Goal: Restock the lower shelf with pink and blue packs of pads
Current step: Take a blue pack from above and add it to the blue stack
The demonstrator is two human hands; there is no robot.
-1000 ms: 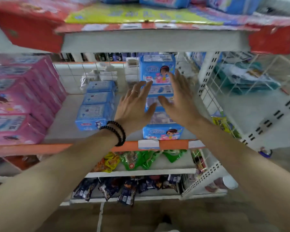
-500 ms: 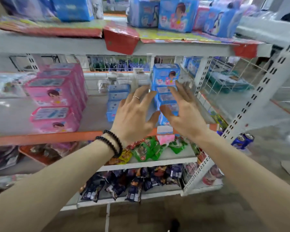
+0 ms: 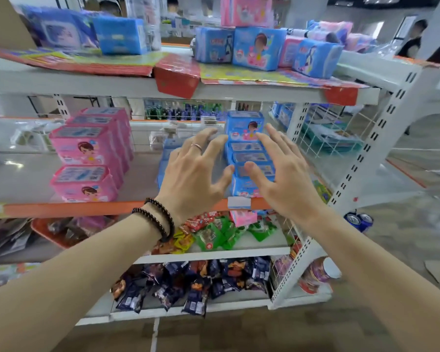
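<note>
Both grips empty: left hand (image 3: 192, 179) and right hand (image 3: 283, 179) spread with straight fingers in front of the blue pad packs (image 3: 247, 153) rowed on the lower shelf (image 3: 61, 209), pink pad packs (image 3: 87, 153) stacked well left. Packs look light, soft, film-wrapped and likely slick, so I'd clamp the broad side faces rather than pinch the wrap. Spare stock sits on the top shelf (image 3: 264, 91).

head cam | faces forward and down, close | at shelf (image 3: 117, 208) front edge | single view, wide-angle
</note>
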